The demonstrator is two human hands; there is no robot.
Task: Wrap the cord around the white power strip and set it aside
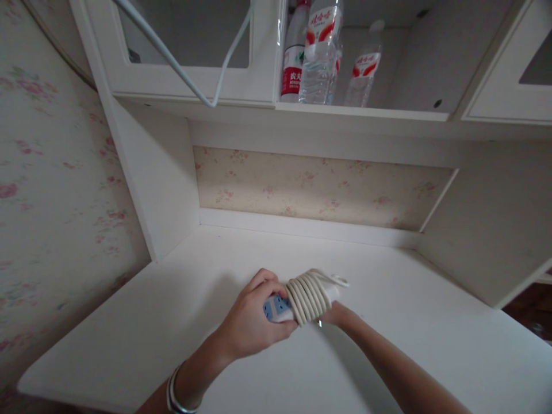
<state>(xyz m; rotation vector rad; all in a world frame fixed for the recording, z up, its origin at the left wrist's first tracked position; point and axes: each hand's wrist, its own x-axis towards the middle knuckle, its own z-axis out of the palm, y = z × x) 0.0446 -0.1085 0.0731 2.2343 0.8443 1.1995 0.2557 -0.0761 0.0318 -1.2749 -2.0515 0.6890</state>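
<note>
My left hand [256,313] is closed around one end of a white power strip [280,318] with blue socket faces, thumb below and fingers over the top. Several turns of cream cord [308,296] are wound tightly about the strip's middle. A loose loop of that cord sticks out at the far right end. My right hand [334,314] is behind and below the wound cord, at the strip's right end; its fingers are hidden. A small shiny bit shows just under the coil, too small to name. The strip is held tilted above the white desk [267,374].
Over the desk hangs a white cabinet [366,115] whose open middle shelf holds several plastic bottles [319,57]. A pale cable [172,60] dangles before its left door. White side panels [150,172] stand left and right, and flowered wallpaper covers the left wall.
</note>
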